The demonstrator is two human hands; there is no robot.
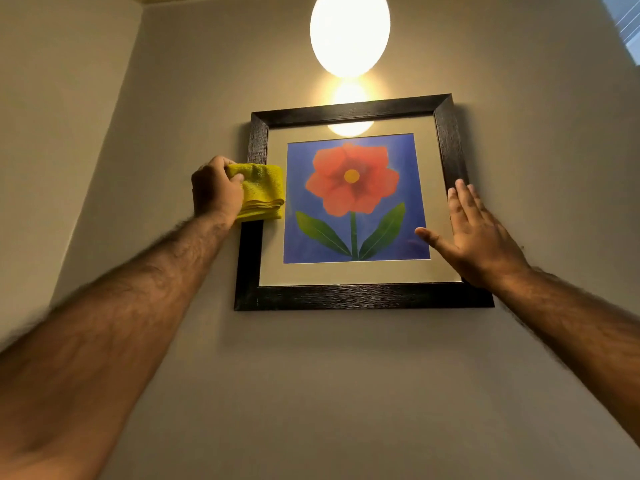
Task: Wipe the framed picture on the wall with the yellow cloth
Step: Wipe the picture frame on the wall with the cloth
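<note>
A framed picture (360, 296) hangs on the wall, with a dark wooden frame, a pale mat and a red flower on blue. My left hand (214, 192) grips a folded yellow cloth (263, 192), which is pressed against the frame's left side and the mat beside it. My right hand (474, 233) lies flat with fingers spread on the frame's right side, its thumb over the glass near the picture's lower right corner. The cloth hides part of the left frame edge.
A bright oval lamp (349, 32) hangs above the picture and reflects in the glass. The wall corner (114, 109) runs down on the left. A strip of window (627, 22) shows at the top right. Bare wall lies below the frame.
</note>
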